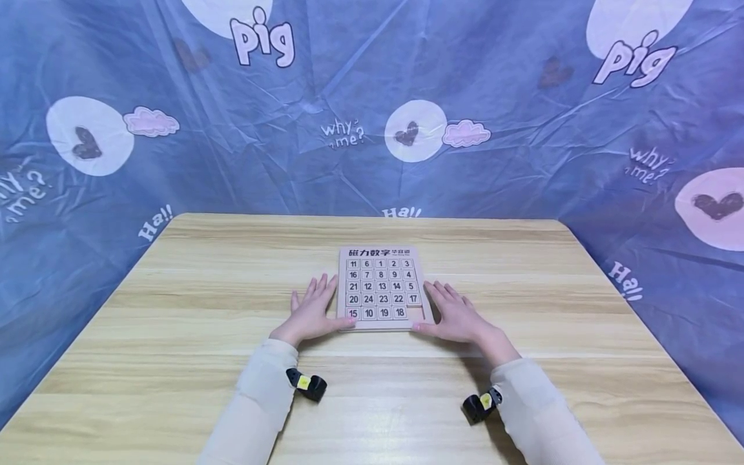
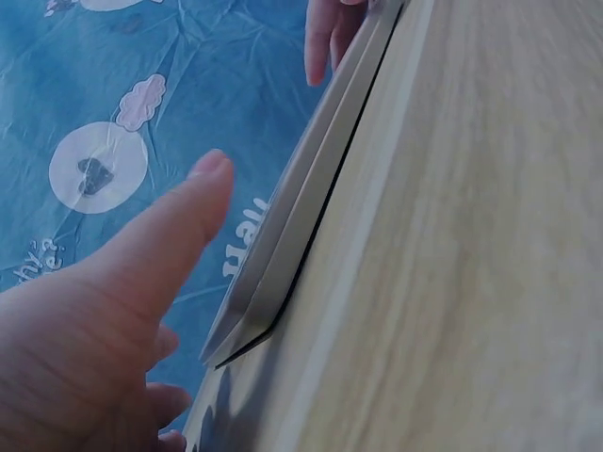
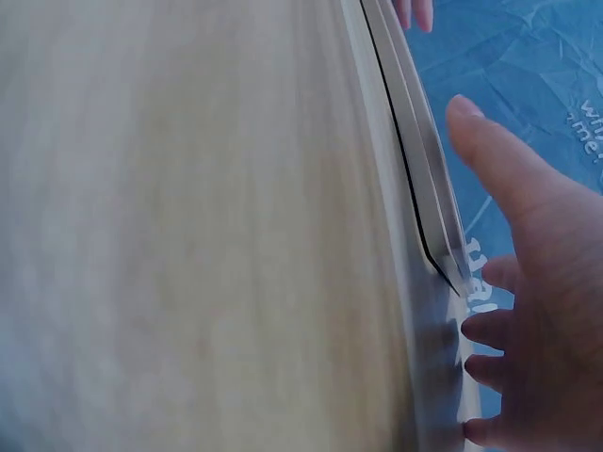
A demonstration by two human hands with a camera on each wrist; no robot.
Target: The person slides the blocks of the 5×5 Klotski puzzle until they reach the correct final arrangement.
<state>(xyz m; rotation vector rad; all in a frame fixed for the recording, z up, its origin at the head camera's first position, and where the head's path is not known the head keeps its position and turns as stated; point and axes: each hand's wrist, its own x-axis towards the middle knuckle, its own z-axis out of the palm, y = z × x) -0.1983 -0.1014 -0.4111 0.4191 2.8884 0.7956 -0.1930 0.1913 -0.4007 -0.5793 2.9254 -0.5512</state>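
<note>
"Where's the number puzzle [image 1: 381, 287]?"
"Flat on the table [image 1: 383, 400], between the left hand [image 1: 310, 316] and the right hand [image 1: 459, 320]."
"Gripped?"
"No, the hands are apart, fingers outstretched, thumbs over its near corners; whether the thumbs touch, one cannot tell."

Counting two bare hands [image 1: 310, 316], one flat pale rectangular board [image 1: 383, 325] between their fingers [image 1: 322, 284], seemingly twenty-four square numbered tiles [image 1: 382, 286], two black wrist cameras [image 1: 316, 387].

I'm looking at a curtained-off nook, though whether in a home or office I can't tell. Wrinkled blue cloth [image 1: 349, 184], printed with hearts [image 1: 718, 206] and playful lettering [image 1: 263, 40], fills the upper frame and both sides, enclosing the wood-grain table [image 1: 145, 361] below.
</note>
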